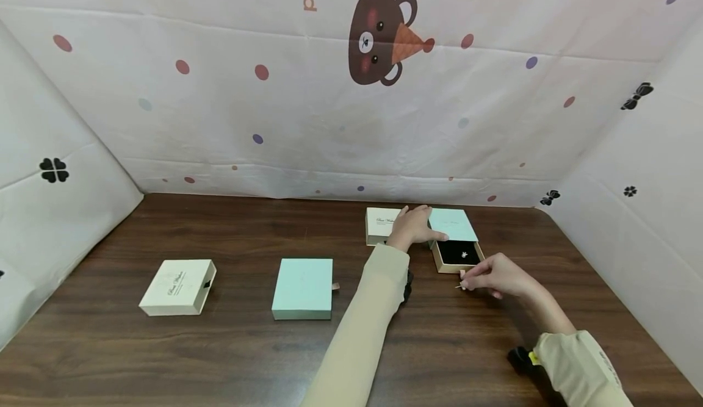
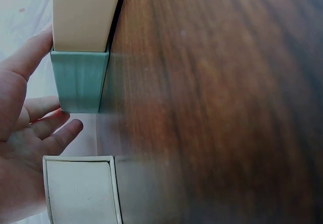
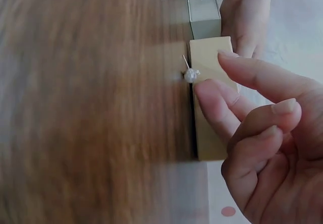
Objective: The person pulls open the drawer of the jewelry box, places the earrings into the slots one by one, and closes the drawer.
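Observation:
At the back right, a mint box (image 1: 451, 224) has its cream drawer (image 1: 451, 268) partly pulled out toward the person. On the drawer's black lining lies a small silvery earring (image 1: 464, 254). My left hand (image 1: 413, 229) grips the mint sleeve at its left end, thumb at the front edge and fingers at the back. In front of the drawer, my right hand (image 1: 497, 276) pinches a sparkly stud earring (image 3: 191, 75) at its fingertips, its thin post sticking out. A small pull tab (image 1: 462, 274) on the drawer front is right at these fingertips.
A white box (image 1: 378, 224) stands just left of the mint box, partly behind the left hand. Another closed mint box (image 1: 302, 289) lies at the middle of the brown table (image 1: 230, 358), a white lettered box (image 1: 178, 287) farther left. Patterned white sheets (image 1: 307, 108) enclose the back and sides.

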`<action>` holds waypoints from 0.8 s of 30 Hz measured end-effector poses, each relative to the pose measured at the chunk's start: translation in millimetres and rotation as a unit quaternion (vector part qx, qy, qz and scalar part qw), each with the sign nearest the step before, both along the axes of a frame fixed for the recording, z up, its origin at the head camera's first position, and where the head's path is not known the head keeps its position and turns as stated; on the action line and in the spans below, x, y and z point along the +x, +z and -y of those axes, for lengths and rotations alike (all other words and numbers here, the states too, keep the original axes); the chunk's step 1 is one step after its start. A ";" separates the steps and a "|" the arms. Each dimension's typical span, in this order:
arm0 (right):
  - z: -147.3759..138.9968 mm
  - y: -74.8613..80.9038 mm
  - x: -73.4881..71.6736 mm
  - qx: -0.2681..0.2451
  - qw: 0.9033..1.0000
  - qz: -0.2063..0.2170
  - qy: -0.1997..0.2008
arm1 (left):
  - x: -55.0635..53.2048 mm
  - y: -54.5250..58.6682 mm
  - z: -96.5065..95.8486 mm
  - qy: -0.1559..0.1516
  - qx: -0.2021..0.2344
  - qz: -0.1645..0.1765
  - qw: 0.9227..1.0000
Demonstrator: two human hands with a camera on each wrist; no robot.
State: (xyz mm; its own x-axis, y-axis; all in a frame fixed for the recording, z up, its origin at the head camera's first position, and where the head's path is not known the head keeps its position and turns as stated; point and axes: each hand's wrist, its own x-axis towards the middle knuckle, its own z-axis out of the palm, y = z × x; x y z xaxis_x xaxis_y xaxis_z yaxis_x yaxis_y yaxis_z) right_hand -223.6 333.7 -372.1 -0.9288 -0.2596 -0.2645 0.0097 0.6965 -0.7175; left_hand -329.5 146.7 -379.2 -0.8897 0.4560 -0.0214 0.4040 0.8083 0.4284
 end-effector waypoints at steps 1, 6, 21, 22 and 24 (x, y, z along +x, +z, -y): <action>0.5 -0.5 -0.4 -0.002 1.000 0.003 0.001 | -0.1 -0.1 0.0 0.000 -0.002 0.000 1.000; 3.6 -1.4 -1.5 -0.008 1.000 0.016 -0.002 | -1.2 -0.8 -0.8 0.002 -0.007 0.001 1.000; 9.0 -5.0 -2.1 0.007 0.999 0.001 0.034 | -2.8 -1.4 -1.1 0.002 -0.007 -0.003 1.000; 9.1 -5.0 -2.1 0.011 0.999 0.000 0.037 | -2.9 -1.4 -1.1 0.002 -0.007 -0.003 1.000; 9.6 -5.0 -1.7 0.015 0.999 0.003 0.037 | -2.6 -1.4 -0.9 0.002 -0.005 -0.002 1.000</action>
State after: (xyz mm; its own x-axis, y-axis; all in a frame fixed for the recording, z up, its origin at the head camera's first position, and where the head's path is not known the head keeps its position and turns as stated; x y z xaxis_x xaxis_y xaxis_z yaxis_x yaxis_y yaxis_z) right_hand -225.3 324.1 -377.1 -0.9061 -0.3187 -0.2782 -0.0383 0.7168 -0.6963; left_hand -332.2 147.6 -380.6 -0.8916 0.4521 -0.0236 0.4019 0.8144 0.4186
